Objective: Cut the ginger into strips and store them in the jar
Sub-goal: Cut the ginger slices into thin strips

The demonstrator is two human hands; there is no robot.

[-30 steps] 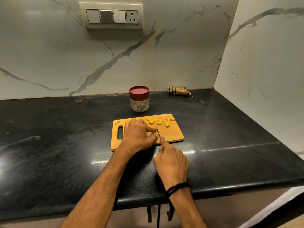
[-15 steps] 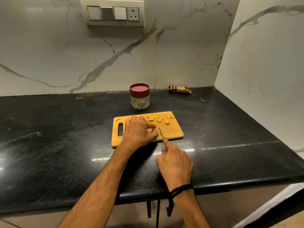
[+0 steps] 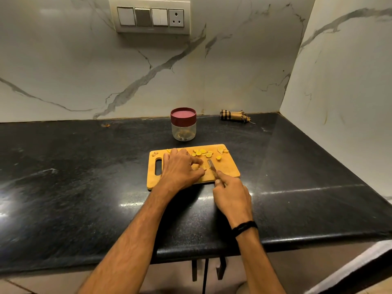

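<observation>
A wooden cutting board (image 3: 229,168) lies on the black counter. My left hand (image 3: 180,168) rests on the board, its fingertips pinching a piece of ginger (image 3: 196,167). My right hand (image 3: 232,195) grips a small knife (image 3: 211,165), index finger along its spine, the blade just right of the held piece. Several yellow ginger slices (image 3: 202,152) lie along the board's far edge. A clear jar (image 3: 183,126) with a dark red lid stands behind the board, closed, with a few bits at its bottom.
A rolled checked cloth (image 3: 233,116) lies by the back wall to the right. The black counter (image 3: 84,177) ends at a marble wall on the right and at a front edge near my body. A switch panel (image 3: 151,16) is on the back wall.
My right hand and the knife shifted slightly right and back from the held ginger. The left hand stays on the board. The camera view drifted a little.
</observation>
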